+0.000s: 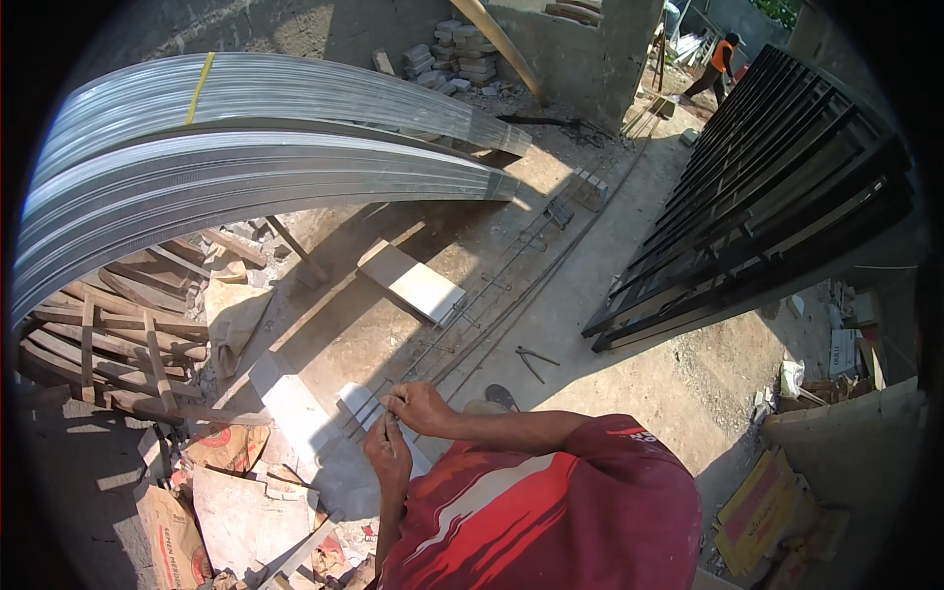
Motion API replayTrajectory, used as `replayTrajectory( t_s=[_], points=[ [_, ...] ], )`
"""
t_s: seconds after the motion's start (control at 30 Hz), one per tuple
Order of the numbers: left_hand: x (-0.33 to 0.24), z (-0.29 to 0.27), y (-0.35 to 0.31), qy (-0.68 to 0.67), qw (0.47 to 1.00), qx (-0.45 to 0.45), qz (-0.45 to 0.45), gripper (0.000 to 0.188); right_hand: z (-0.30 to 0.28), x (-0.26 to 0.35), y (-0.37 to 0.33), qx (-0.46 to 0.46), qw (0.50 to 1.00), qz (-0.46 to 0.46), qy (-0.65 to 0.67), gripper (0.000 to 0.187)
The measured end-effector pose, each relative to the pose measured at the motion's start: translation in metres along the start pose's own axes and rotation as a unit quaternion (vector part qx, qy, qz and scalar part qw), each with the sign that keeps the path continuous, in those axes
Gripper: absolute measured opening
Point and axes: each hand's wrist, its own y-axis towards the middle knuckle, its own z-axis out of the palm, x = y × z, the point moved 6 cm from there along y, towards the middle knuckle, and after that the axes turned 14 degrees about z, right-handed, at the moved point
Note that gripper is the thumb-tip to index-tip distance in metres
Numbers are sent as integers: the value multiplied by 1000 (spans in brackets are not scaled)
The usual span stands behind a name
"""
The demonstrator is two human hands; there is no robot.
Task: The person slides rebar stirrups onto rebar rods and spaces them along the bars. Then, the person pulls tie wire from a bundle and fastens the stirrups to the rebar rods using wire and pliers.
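Note:
My left hand (387,454) and my right hand (421,409) meet in front of me, fingers pinched together at the tips. Whatever they grip is too small to make out. Just beyond them lies the near end of a long steel rebar frame (532,239) with small crossties along it. It runs away over the ground toward the upper right, propped on pale blocks. One such block (356,401) is beside my hands. A pair of dark pincers (536,363) rests on the concrete to the right, handles spread, touched by neither hand.
Bundled metal channels (295,172) arch across the left. A black metal grille (757,197) stands at the right. White blocks (413,280), torn paper sacks (172,536) and wood scraps (108,334) lie at the left. Far off, a person in an orange vest (723,56) bends forward.

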Motion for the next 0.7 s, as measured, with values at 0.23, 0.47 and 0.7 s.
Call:
replayTrajectory(
  t_s=[0.23, 0.47, 0.7],
  points=[
    [-12, 5, 17, -24, 998, -31, 55, 22, -7, 9, 10, 0, 999, -43, -29, 27],
    [32, -80, 70, -512, 792, -284, -176, 27, 6, 25, -23, 165, 943, -256, -135, 59],
    [127, -234, 59, -633, 722, -272, -69, 33, 21, -25, -28, 216, 889, -285, -287, 27]
  ],
)
